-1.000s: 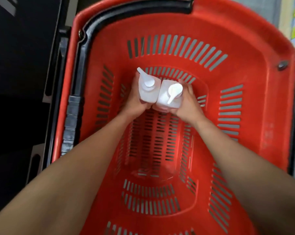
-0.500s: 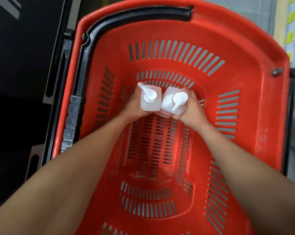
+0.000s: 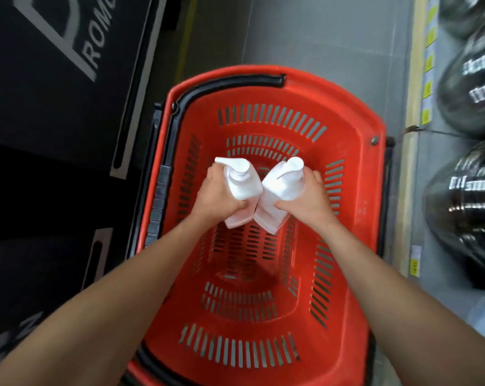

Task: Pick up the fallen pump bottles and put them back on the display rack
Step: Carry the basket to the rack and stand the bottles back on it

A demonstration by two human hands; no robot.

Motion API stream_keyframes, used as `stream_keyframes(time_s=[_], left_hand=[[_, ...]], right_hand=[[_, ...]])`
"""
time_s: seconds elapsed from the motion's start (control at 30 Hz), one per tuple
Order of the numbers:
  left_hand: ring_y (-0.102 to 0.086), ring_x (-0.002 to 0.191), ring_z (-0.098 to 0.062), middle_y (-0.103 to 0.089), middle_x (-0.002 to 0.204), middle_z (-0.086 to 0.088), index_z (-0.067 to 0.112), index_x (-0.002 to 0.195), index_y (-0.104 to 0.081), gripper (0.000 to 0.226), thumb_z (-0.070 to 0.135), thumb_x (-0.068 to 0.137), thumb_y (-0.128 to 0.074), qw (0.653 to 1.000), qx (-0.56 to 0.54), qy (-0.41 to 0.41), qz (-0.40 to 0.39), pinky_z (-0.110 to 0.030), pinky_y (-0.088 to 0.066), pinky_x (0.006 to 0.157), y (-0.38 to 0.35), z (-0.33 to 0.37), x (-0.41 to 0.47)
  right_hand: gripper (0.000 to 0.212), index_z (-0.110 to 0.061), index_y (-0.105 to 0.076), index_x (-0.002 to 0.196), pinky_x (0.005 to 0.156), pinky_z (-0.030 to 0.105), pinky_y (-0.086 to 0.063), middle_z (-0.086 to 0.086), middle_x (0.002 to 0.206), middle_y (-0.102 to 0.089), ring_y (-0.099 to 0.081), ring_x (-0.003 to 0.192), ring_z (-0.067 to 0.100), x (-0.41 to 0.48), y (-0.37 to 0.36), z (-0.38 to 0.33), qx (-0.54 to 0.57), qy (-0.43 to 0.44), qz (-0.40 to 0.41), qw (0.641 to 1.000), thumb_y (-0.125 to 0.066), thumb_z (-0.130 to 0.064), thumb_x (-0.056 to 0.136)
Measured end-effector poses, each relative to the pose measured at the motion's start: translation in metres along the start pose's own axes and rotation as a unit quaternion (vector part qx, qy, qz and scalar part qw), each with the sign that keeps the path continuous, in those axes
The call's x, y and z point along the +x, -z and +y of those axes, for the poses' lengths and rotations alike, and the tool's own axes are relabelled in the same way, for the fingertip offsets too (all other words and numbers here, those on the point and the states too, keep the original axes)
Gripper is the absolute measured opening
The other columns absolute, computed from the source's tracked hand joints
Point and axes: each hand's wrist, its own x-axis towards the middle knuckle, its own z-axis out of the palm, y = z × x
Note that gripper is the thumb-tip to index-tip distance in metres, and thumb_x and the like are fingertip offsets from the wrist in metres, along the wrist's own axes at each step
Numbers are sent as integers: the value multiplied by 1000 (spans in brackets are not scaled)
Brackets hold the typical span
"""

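Two white pump bottles are held above the red shopping basket [image 3: 355, 174]. My left hand [image 3: 216, 195] grips the left pump bottle [image 3: 240, 188], whose nozzle points left. My right hand [image 3: 308, 197] grips the right pump bottle [image 3: 280, 190], whose pump head points up and right. The two bottles lean apart at the top and touch near their bases. Both are lifted off the basket floor.
The basket has a black handle [image 3: 230, 80] folded along its far and left rim and holds nothing else. A black sign panel [image 3: 54, 79] stands to the left. Dark shiny packages [image 3: 470, 176] fill a shelf with yellow price tags [image 3: 428, 87] on the right. Grey floor [image 3: 319, 37] lies beyond.
Both hands have lifted the bottles up from the basket floor and tilted their tops apart. The view has pulled back, so the floor, the sign and the shelf now show.
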Motion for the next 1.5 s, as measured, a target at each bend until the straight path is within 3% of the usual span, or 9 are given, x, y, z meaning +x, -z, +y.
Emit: stream_keyframes(time_s=[0.17, 0.3, 0.5, 0.73, 0.9, 1.03, 1.17, 1.33, 1.5], left_hand=[[-56, 110, -21, -52, 120, 0, 22, 122, -37, 85, 38, 52, -83, 1000, -2, -2, 13, -44, -50, 90, 52, 62, -71], [-58, 105, -17, -52, 119, 4, 23, 123, -38, 87, 45, 51, -82, 999, -36, -4, 31, -45, -53, 85, 103, 124, -136], [-63, 95, -12, -60, 105, 7, 33, 109, -51, 70, 54, 48, -80, 994, -39, -34, 100, -43, -59, 73, 179, 200, -219], [-66, 78, -15, -65, 84, 0, 18, 84, -60, 35, 28, 59, -82, 964, -81, -129, 216, -44, -56, 62, 259, 260, -316], [-66, 83, -16, -66, 89, -2, 16, 90, -61, 39, 30, 60, -81, 931, -72, -134, 332, -45, -55, 70, 322, 274, -374], [-65, 84, -22, -66, 89, -5, 14, 88, -62, 39, 32, 58, -80, 901, -55, -121, 414, -47, -53, 72, 376, 271, -414], [-64, 90, -29, -66, 94, -11, 14, 91, -64, 47, 39, 56, -80, 867, -38, -90, 488, -48, -53, 75, 429, 259, -449], [-61, 75, -24, -65, 85, -14, 5, 83, -62, 46, 35, 52, -77, 812, -47, -44, 580, -41, -53, 67, 478, 247, -485], [-62, 93, -23, -61, 103, -7, 13, 105, -59, 72, 51, 46, -79, 795, -61, 46, 602, -41, -55, 81, 515, 204, -490]], right_hand=[[76, -10, -49, 118, 80, 27, -37, 6, 115, -49, -48, 106, 21, -59, 75, -60, 0, 24, -5, 1000, -87, -23, 53], [74, -14, -48, 117, 76, 25, -34, 1, 112, -46, -43, 98, 13, -108, 142, -115, 3, 50, -13, 999, -86, -25, 55], [67, -14, -48, 111, 66, 18, -23, -3, 107, -41, -34, 91, 7, -165, 225, -198, 10, 104, -10, 994, -86, -24, 57], [63, -15, -47, 109, 68, 18, -26, -3, 106, -43, -34, 89, 7, -210, 280, -294, -10, 209, -30, 977, -82, -27, 58], [60, -19, -47, 104, 74, 26, -34, -1, 104, -48, -47, 93, 19, -244, 300, -377, -39, 288, -54, 955, -77, -42, 57], [76, -19, -48, 102, 71, 30, -40, -2, 103, -46, -44, 90, 14, -277, 302, -438, -33, 362, -71, 929, -58, -66, 42], [66, -17, -47, 104, 71, 31, -38, -3, 101, -41, -44, 91, 18, -303, 288, -492, -41, 412, -80, 907, -76, -52, 57], [68, -14, -48, 109, 73, 32, -41, -1, 103, -42, -52, 97, 25, -327, 265, -550, -20, 445, -76, 892, -79, -46, 59], [68, -10, -47, 111, 76, 32, -43, -1, 104, -40, -52, 99, 25, -342, 239, -590, -7, 465, -84, 881, -81, -42, 61]])
